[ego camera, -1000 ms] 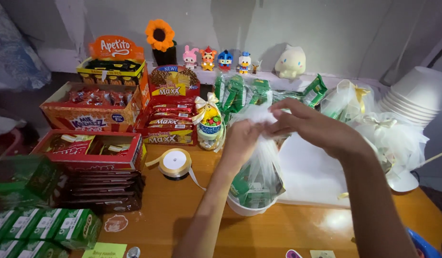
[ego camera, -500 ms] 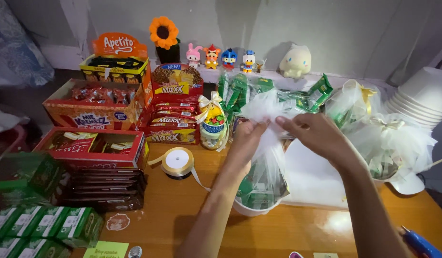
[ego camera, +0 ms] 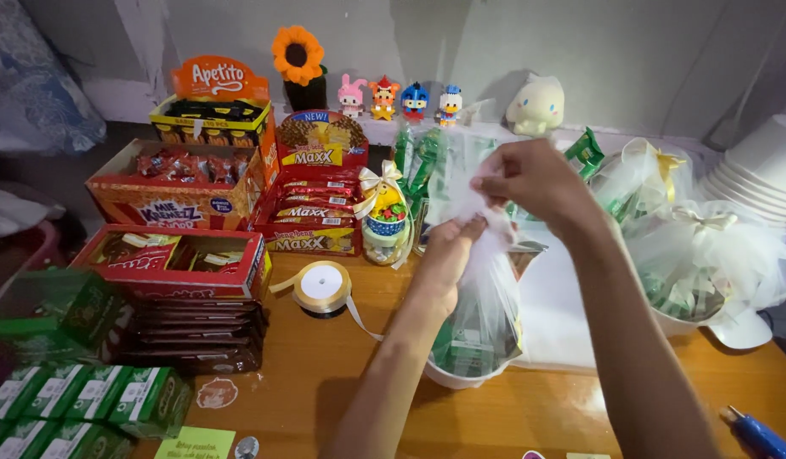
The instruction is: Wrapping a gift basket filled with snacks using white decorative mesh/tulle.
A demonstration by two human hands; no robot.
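Two bare hands meet above a small white bowl (ego camera: 461, 374) near the middle of a wooden table (ego camera: 325, 399), both pinching the gathered top of a sheer white wrap (ego camera: 486, 289) that rises around the bowl. The left hand (ego camera: 448, 255) grips the neck of the wrap from below, fingers closed around it; the right hand (ego camera: 537, 183) pinches the loose top just above, fingers narrow. Inside the wrap sit green packets, blurred by the fabric. At far left lie green boxes (ego camera: 78, 399) and a stack of dark snack boxes (ego camera: 197, 331), with red and orange cartons (ego camera: 176, 191) behind. A spool of gold ribbon (ego camera: 322, 286) rests just left of the left forearm, its tail trailing toward the bowl. Behind it stands a small bowed gift cup (ego camera: 384, 225). To the right are finished wrapped bowls (ego camera: 707, 263) and a stack of empty white bowls (ego camera: 763, 174). To do the gathering well, it seems best to keep the left hand tight and low on the neck so the folds stay even and the bowl stays centred, with the ribbon in easy reach; a loose grip could let the wrap spring open.
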